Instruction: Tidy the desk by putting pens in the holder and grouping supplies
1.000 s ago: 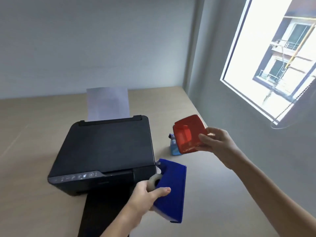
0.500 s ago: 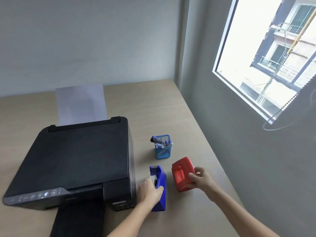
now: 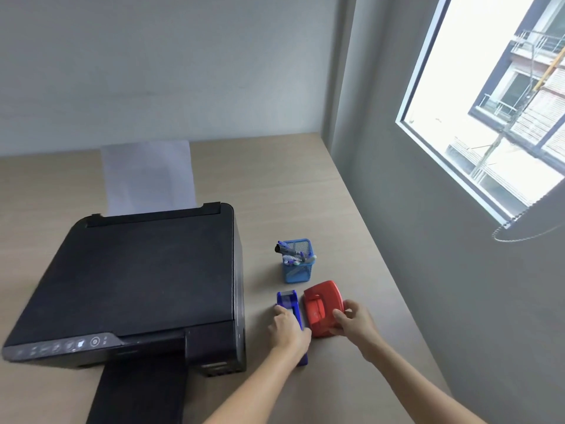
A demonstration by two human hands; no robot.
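- My left hand (image 3: 289,327) grips the blue tape dispenser (image 3: 290,304); my right hand (image 3: 354,321) clasps the red hole punch (image 3: 321,304), both resting on the worktop (image 3: 275,185) just at 6 o'clock of the pen holder (image 3: 298,269).
- Risk, I judge: nudging either forward could tip the light mesh holder and spill its pens (image 3: 290,254).
- The punch sits near the wall-side edge at 3 o'clock.
- My palm hides the dispenser's roll; the pens blur together.
- The printer (image 3: 137,280) blocks whatever lies toward 9 o'clock.
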